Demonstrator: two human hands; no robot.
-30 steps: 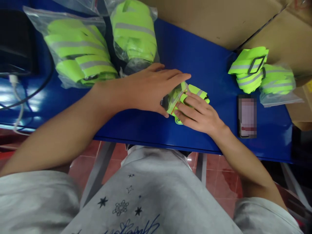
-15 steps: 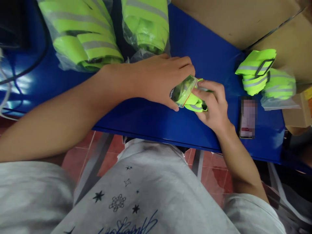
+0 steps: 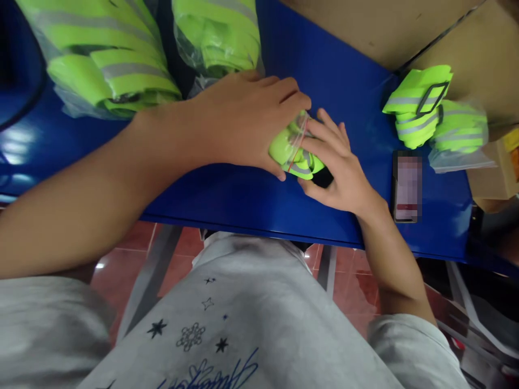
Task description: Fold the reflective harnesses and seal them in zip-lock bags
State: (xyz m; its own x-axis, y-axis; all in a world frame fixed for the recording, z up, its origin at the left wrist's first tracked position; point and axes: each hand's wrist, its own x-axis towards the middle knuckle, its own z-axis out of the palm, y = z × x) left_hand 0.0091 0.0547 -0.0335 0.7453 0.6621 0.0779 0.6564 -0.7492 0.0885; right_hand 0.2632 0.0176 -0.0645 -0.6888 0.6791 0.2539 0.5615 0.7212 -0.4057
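My left hand (image 3: pixel 247 121) is closed around a clear zip bag (image 3: pixel 292 145) with a red line along its mouth, which faces right. A rolled yellow-green reflective belt (image 3: pixel 308 164) with grey stripes sits partly inside that bag, and its right end sticks out. The fingers of my right hand (image 3: pixel 343 170) curl over the roll and the bag's mouth, with the thumb below. A dark part of the roll shows by that thumb. My left fingertips are hidden behind the bag.
Big bagged bundles of reflective belts (image 3: pixel 133 75) lie at the back left of the blue table (image 3: pixel 227 200). On the right are a loose rolled belt (image 3: pixel 417 116), a bagged one (image 3: pixel 462 129) and a phone (image 3: pixel 406 186). Cardboard boxes (image 3: pixel 365 32) stand behind.
The belt roll has gone deeper into the bag. My right hand has moved left against the bag's mouth, its fingers more stretched. The whole view has shifted slightly.
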